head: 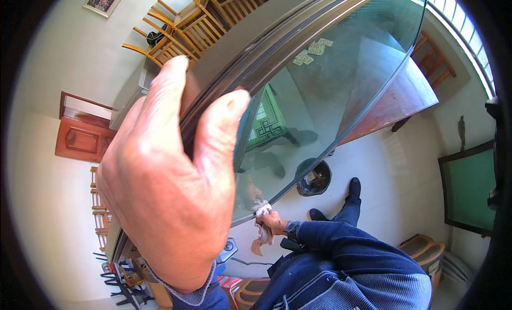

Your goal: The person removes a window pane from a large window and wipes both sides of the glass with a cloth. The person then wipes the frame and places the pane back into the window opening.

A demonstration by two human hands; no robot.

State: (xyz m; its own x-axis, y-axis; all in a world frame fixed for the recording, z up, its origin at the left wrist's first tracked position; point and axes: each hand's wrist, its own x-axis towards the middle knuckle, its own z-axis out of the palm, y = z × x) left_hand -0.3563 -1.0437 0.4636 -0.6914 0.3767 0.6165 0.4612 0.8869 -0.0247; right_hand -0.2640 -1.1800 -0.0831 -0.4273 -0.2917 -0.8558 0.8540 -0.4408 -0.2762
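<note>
My left hand [168, 178] is large and close to the camera. Its thumb lies on the glass side of a dark brown frame [280, 34], with the index finger on the other side, so it grips the frame. A glass pane [316, 110] runs along this frame, tilted in view, its free edge pointing to the lower right. Lower down, my right hand [274, 222] holds a crumpled pale cloth [263, 230] against the pane's lower edge. Part of the cloth hangs below the fingers. A faint reflection of a hand shows in the glass.
A black bucket [316, 180] with scraps inside stands on the floor near my feet. Behind the pane is a brown tabletop [392, 94]. Wooden chairs [188, 28] are stacked beyond the frame. At right, a dark-framed green panel [470, 188] leans by the wall.
</note>
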